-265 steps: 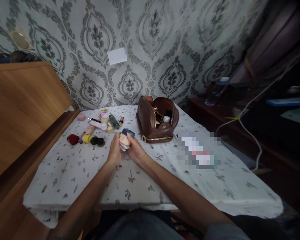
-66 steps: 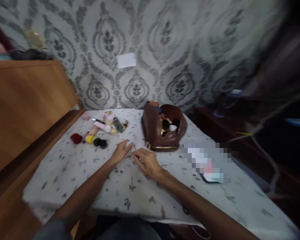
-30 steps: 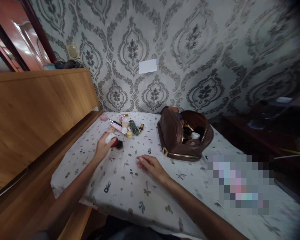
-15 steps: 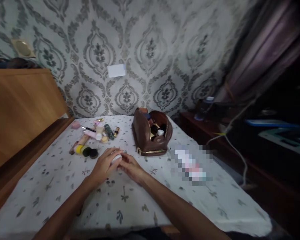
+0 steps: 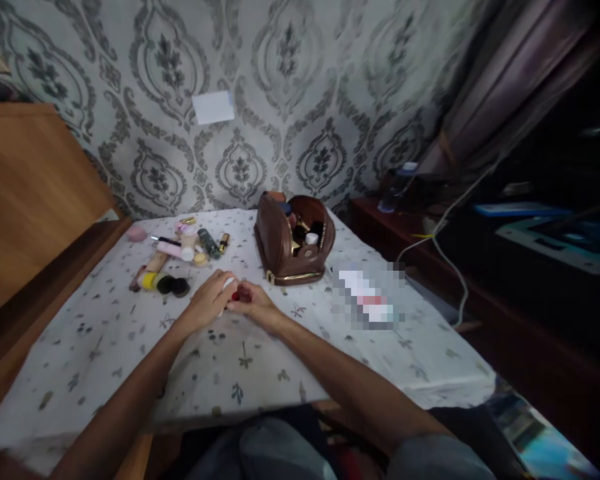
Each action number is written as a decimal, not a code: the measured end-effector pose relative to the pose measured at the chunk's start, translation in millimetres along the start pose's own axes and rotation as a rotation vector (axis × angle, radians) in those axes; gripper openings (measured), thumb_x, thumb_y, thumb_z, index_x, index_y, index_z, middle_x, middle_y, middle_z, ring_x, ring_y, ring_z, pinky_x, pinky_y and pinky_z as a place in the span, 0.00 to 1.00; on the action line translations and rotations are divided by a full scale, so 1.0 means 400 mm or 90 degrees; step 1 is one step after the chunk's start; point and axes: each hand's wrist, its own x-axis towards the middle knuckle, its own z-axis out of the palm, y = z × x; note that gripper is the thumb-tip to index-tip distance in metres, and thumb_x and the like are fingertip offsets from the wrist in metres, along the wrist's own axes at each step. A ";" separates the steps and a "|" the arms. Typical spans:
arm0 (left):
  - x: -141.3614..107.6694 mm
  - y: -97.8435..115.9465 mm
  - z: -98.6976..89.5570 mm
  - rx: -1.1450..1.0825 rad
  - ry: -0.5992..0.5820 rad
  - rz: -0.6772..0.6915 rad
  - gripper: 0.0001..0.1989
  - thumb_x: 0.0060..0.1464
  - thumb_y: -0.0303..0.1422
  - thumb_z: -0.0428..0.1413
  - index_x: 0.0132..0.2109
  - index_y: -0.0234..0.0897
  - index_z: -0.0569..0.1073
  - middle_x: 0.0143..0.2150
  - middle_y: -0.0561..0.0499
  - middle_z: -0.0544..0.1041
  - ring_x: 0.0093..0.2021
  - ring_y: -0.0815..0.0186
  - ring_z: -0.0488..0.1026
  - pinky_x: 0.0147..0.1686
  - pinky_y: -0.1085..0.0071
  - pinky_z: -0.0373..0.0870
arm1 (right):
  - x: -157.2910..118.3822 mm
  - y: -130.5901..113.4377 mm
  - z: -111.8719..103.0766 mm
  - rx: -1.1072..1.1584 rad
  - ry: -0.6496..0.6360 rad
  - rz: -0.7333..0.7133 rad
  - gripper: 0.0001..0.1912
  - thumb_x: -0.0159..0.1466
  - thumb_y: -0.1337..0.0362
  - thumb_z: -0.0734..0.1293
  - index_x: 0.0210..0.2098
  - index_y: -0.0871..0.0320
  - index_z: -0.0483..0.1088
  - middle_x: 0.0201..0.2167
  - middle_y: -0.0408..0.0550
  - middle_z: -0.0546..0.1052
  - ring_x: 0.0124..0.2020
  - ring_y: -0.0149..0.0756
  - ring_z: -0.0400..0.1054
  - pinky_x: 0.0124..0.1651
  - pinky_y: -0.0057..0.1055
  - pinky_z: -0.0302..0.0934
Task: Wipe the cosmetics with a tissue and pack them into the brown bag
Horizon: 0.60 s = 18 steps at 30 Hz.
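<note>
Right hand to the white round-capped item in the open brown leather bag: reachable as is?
Probably yes, once freed: the right hand is occupied with a small red object, but the white round-capped item shows inside the brown leather bag, uncovered.

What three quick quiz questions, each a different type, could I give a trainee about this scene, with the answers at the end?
1. Multiple choice: how is the brown bag now? A. Zipped shut. B. Open, with things inside. C. Upside down.
2. True or false: the small pink item lies on the tablecloth, further left in the picture than the bag.
3. Short answer: which two colours show on what is held between the left hand and the right hand?

Key: 1. B. 2. True. 3. Red and white: a red item and some white material, both partly hidden by the fingers.
</note>
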 end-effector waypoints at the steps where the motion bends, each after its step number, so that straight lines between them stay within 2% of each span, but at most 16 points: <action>1: 0.003 -0.004 -0.001 -0.030 0.003 -0.008 0.16 0.62 0.42 0.44 0.38 0.39 0.72 0.38 0.48 0.72 0.42 0.59 0.71 0.47 0.63 0.66 | 0.000 0.001 -0.001 -0.008 -0.001 0.001 0.27 0.41 0.59 0.81 0.37 0.57 0.71 0.35 0.41 0.77 0.39 0.33 0.71 0.52 0.35 0.63; 3: 0.009 -0.013 -0.003 -0.112 0.017 -0.039 0.15 0.60 0.42 0.45 0.37 0.38 0.72 0.37 0.50 0.73 0.40 0.61 0.71 0.44 0.65 0.67 | 0.000 0.002 -0.004 -0.020 -0.002 0.003 0.28 0.42 0.59 0.81 0.39 0.57 0.71 0.37 0.42 0.77 0.39 0.33 0.71 0.53 0.35 0.63; 5: 0.013 -0.023 -0.002 -0.224 0.036 -0.105 0.13 0.56 0.41 0.49 0.37 0.38 0.72 0.31 0.53 0.72 0.33 0.64 0.70 0.35 0.68 0.67 | -0.001 0.006 -0.009 -0.029 0.001 0.003 0.28 0.41 0.59 0.81 0.39 0.57 0.70 0.38 0.42 0.77 0.39 0.33 0.72 0.53 0.36 0.63; 7: 0.014 -0.034 0.001 -0.349 0.057 -0.196 0.11 0.52 0.40 0.52 0.38 0.38 0.72 0.25 0.56 0.70 0.25 0.67 0.67 0.26 0.72 0.63 | 0.000 0.009 -0.012 -0.037 0.002 -0.004 0.30 0.40 0.61 0.82 0.39 0.56 0.69 0.40 0.42 0.76 0.40 0.34 0.72 0.53 0.36 0.64; 10: 0.014 -0.054 0.011 -0.475 0.105 -0.278 0.12 0.47 0.38 0.56 0.39 0.38 0.72 0.23 0.57 0.70 0.21 0.69 0.66 0.21 0.75 0.60 | 0.002 0.014 -0.013 -0.040 -0.008 -0.022 0.34 0.40 0.63 0.82 0.45 0.54 0.69 0.42 0.43 0.76 0.43 0.35 0.73 0.55 0.38 0.64; 13: 0.013 -0.069 0.025 -0.501 0.151 -0.288 0.12 0.45 0.36 0.56 0.39 0.37 0.72 0.24 0.57 0.72 0.22 0.69 0.69 0.22 0.75 0.62 | 0.005 0.016 -0.012 -0.039 -0.016 -0.029 0.39 0.40 0.64 0.82 0.51 0.52 0.69 0.45 0.44 0.76 0.45 0.37 0.73 0.57 0.40 0.63; 16: 0.007 -0.075 0.038 -0.499 0.173 -0.279 0.13 0.49 0.37 0.55 0.41 0.37 0.73 0.26 0.55 0.74 0.24 0.68 0.71 0.24 0.75 0.64 | 0.009 0.017 -0.011 -0.034 -0.016 -0.019 0.38 0.40 0.65 0.81 0.50 0.53 0.69 0.46 0.44 0.76 0.46 0.37 0.72 0.59 0.40 0.62; 18: 0.000 -0.073 0.044 -0.469 0.174 -0.243 0.14 0.53 0.40 0.54 0.43 0.36 0.75 0.30 0.53 0.76 0.29 0.66 0.73 0.28 0.74 0.67 | 0.010 0.016 -0.010 -0.036 -0.009 -0.013 0.36 0.40 0.65 0.81 0.49 0.53 0.70 0.44 0.43 0.76 0.45 0.37 0.72 0.58 0.40 0.62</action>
